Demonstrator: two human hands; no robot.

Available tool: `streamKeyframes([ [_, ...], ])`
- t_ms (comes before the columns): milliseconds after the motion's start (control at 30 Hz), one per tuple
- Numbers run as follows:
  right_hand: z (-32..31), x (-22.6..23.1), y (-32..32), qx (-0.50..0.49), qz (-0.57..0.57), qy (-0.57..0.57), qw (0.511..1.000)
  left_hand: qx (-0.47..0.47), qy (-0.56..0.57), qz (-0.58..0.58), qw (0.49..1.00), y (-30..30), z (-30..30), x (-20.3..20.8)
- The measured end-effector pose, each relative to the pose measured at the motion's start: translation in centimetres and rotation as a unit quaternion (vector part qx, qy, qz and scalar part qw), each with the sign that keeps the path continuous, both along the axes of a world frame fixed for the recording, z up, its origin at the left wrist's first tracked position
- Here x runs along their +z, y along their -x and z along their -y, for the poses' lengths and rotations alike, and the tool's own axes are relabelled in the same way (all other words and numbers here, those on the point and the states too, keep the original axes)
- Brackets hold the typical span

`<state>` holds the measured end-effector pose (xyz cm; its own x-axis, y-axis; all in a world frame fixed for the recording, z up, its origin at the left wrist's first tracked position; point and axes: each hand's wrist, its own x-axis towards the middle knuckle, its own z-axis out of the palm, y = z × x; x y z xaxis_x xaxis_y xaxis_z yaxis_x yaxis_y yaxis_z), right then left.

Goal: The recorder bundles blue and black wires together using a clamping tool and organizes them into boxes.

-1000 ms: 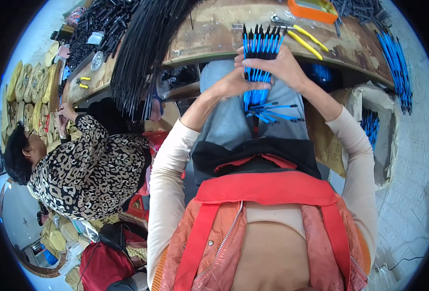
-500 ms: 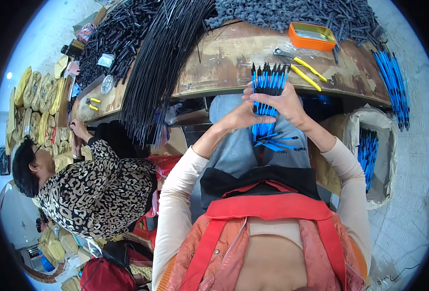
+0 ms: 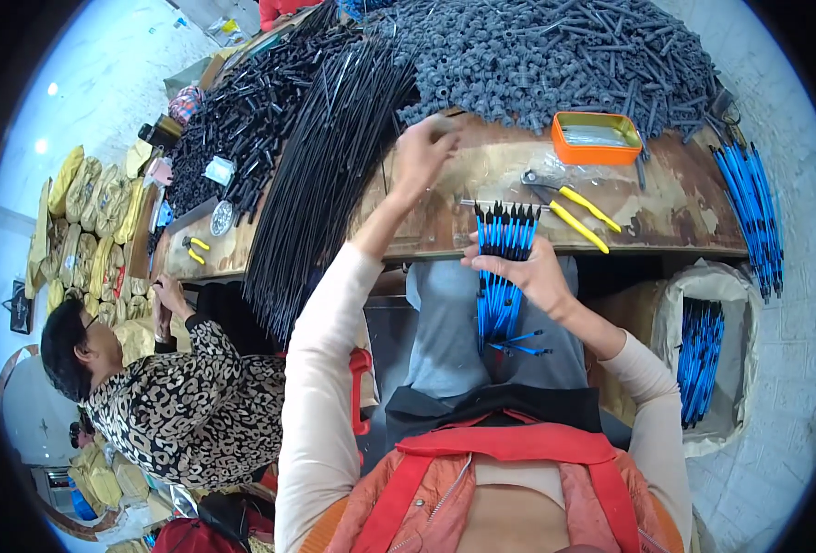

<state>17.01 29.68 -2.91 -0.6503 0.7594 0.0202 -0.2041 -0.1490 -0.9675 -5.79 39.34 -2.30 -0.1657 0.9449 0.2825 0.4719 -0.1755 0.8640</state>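
My right hand [image 3: 537, 272] is wrapped round a bundle of thin blue rods [image 3: 498, 318] with black tips, held upright over my lap. A few of those rods splay out sideways at the bundle's lower end. Raised over the table, my left hand [image 3: 423, 157] is slightly blurred, its thumb and fingers apart, and nothing can be made out in it. It is nearest to the long black rods [image 3: 320, 175] and the front of a heap of grey plastic fittings [image 3: 518, 69].
Yellow-handled pliers [image 3: 581, 219] and an orange tin [image 3: 597, 152] lie on the wooden table [image 3: 675, 207]. More blue rods hang at its right end [image 3: 749, 212], above a lined bin [image 3: 744, 369] of blue rods. On the left sits a co-worker [image 3: 187, 396] beside black parts [image 3: 251, 111].
My left hand has let go of the blue rod bundle and moved up and left over the table. My right hand still holds the bundle. The view has tilted up.
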Motion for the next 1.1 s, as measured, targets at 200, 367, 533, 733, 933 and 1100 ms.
streamKeyframes([
  [200, -0.5, -0.7, -0.2, 0.027, -0.063, 0.089, 0.994, 0.052, -0.160, -0.268, 0.948, -5.4, -6.7, -0.5],
  [367, -0.8, -0.9, 0.5, 0.016, -0.045, 0.076, 0.996, 0.102, -0.158, -0.371, 0.909, -6.0, -8.2, -1.6],
  [533, -2.0, -2.0, -0.3, 0.036, -0.134, 0.104, 0.985, 0.086, -0.254, -0.232, 0.935, -4.0, -7.3, 1.1],
  [733, -1.1, -1.5, -0.2, 0.045, -0.096, -0.006, 0.994, -0.030, -0.177, -0.130, 0.975, -0.7, -2.3, -2.7],
  [933, -0.2, -0.9, -0.3, 0.049, -0.067, -0.026, 0.996, -0.058, -0.162, -0.210, 0.963, -3.6, -2.2, -2.6],
  [1100, -0.4, -1.7, 0.0, 0.049, -0.067, -0.017, 0.996, -0.090, -0.206, -0.374, 0.900, -4.1, -2.4, -1.7],
])
